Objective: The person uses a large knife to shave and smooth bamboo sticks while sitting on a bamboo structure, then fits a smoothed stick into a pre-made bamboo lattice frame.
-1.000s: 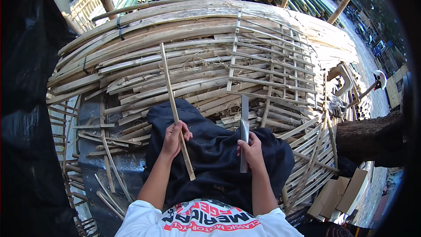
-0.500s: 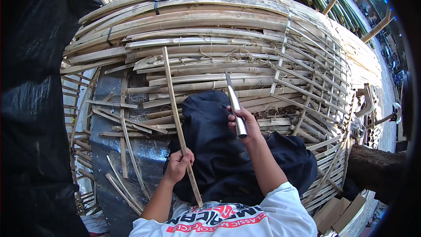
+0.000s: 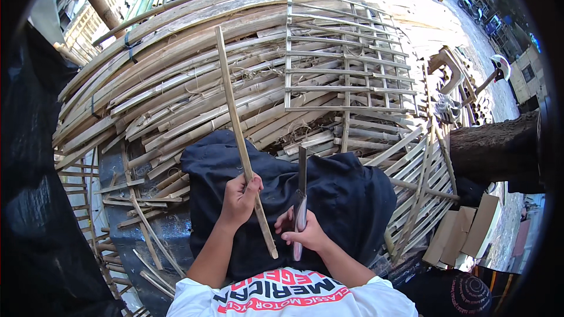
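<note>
My left hand point(image 3: 239, 198) grips a long thin bamboo strip point(image 3: 237, 122) near its lower end; the strip runs up and away over the pile ahead. My right hand point(image 3: 302, 230) holds a knife point(image 3: 301, 195) by its handle, with the dark blade pointing up, just right of the strip and apart from it. Both hands rest above a dark cloth point(image 3: 329, 194) spread over my lap.
A big heap of split bamboo slats point(image 3: 194, 76) fills the ground ahead, with a woven bamboo lattice panel point(image 3: 346, 58) on top. A tree trunk point(image 3: 493, 149) and cardboard pieces point(image 3: 464, 235) lie at right. Loose slats point(image 3: 141, 223) lie at left.
My right hand has brought the knife down from out in front to my lap beside the strip. The view has tilted and the left hand sits a little higher on the strip.
</note>
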`<state>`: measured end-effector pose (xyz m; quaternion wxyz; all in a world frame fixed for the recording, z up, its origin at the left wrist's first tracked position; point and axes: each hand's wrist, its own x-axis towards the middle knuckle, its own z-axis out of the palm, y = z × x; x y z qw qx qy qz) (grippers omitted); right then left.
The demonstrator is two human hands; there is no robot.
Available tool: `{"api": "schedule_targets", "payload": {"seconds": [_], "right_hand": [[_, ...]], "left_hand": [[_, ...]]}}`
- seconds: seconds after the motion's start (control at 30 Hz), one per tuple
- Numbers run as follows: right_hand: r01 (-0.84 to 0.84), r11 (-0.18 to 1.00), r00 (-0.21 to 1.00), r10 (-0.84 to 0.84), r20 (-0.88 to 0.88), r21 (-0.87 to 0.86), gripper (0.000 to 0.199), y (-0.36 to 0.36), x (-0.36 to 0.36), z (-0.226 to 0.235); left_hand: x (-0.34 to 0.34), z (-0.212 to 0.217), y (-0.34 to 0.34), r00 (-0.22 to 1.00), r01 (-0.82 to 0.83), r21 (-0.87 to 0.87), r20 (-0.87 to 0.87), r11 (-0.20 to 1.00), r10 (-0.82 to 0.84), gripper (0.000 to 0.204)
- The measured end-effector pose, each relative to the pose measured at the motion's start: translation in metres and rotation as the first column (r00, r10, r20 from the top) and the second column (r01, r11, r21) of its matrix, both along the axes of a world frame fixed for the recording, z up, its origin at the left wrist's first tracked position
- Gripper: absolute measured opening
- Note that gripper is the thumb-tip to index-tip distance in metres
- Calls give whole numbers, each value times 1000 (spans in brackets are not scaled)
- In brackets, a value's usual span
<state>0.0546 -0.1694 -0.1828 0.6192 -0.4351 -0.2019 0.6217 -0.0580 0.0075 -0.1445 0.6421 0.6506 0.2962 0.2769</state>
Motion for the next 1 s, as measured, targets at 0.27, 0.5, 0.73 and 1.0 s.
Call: {"api": "schedule_targets", "payload": {"seconds": [0.27,0.5,0.73,1.0], "right_hand": [[187,961,979,-164,-123,202,46,-60,32,10],[396,909,917,-383,-114,128,48,-104,59,11],[560,828,825,-555,-104,25,50,-134,88,11],[568,804,775,-594,-216,-175,51,-153,113,0]], "left_hand": [[82,25,-30,991,61,180,-130,982,-38,36],[147,30,-71,974,196,220,-160,956,-163,37],[204,7,-101,938,336,190,-152,923,-310,35],[246,-2,-126,892,450,219,-138,865,-430,41]]}}
